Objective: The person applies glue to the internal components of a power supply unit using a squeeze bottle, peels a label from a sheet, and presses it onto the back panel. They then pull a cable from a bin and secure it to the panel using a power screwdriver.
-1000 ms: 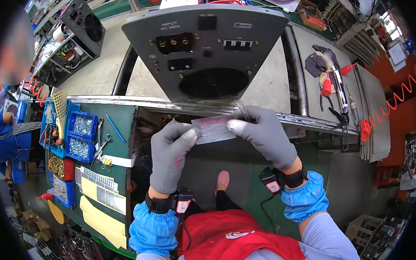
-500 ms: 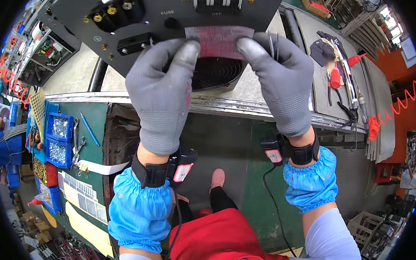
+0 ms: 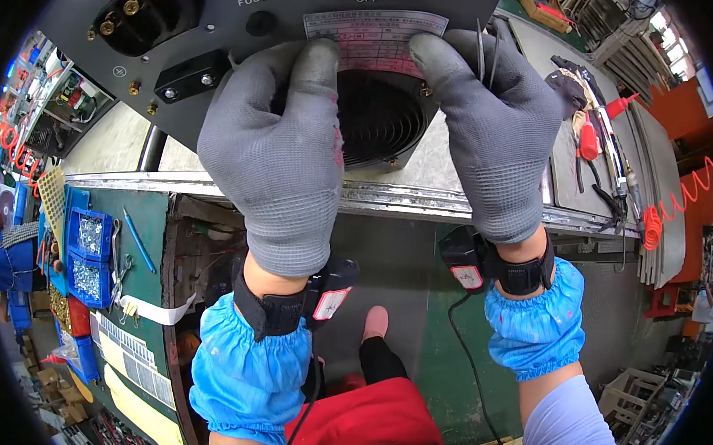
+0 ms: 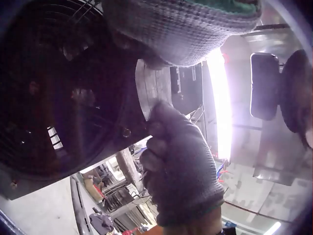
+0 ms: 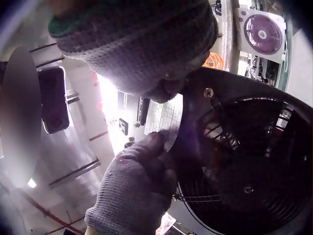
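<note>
Blue screw bins (image 3: 91,256) sit at the left edge of the desk (image 3: 143,234). The left hand (image 3: 276,154) has its fingers clamped on the left end of the label (image 3: 375,34). The label lies flat against the dark machine panel (image 3: 225,28), just above the fan grille (image 3: 379,116). The right hand (image 3: 497,126) pinches its right end.

Left hand (image 3: 276,154), right hand (image 3: 497,126) grey-knit-gloved – blue oversleeves (image 3: 247,373), black wrist straps (image 3: 268,312) – red apron (image 3: 367,423)
</note>
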### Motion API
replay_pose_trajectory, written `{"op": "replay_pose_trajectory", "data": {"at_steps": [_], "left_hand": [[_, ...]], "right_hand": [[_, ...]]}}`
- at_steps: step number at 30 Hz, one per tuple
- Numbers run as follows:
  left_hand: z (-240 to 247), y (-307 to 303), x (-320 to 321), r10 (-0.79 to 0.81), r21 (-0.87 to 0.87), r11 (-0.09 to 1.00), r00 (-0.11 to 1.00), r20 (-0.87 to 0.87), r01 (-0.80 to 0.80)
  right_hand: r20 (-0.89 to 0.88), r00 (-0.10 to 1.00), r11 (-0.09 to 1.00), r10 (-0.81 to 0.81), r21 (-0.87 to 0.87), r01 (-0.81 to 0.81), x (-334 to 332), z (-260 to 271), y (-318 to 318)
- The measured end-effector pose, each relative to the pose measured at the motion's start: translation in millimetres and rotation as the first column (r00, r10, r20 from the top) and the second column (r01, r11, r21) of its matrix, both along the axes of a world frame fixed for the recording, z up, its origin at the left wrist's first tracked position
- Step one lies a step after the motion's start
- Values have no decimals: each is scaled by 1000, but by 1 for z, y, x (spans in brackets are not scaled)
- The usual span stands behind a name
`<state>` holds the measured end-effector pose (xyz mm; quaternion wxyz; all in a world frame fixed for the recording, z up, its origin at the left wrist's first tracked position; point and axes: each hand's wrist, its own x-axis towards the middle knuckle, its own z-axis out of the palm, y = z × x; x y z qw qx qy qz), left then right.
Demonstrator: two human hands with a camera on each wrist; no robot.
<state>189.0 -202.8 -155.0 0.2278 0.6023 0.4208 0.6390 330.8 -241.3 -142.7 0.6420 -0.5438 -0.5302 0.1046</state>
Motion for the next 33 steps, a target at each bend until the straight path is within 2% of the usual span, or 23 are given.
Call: {"op": "replay_pose_trajectory", "data": {"at_steps": [2,5,11,14,17,33], "left_hand": [[-3,1,2,-5,36,999,1000,29,4],[-3,3,7,115,83,990,993,24,-117],[-3,3,10,116,51,992,993,35,-117],[-8,6,9,140,133,981,990,9,-140],[-7,6,11,99,74,992,992,78,-105],[-6,7,16,153,84,984,985,79,-159]], "right_hand": [[4,1000,1000,-3,-21,3,0,0,0],[15,1000,1000,-24,-17,24,-1,-1,2],[39,998,998,-47,-33,48,-2,0,2],[46,997,998,-61,-14,62,-3,-1,2],[59,995,997,-80,-9,81,-2,-2,4],[100,989,993,-108,-27,112,-3,0,4]]}}
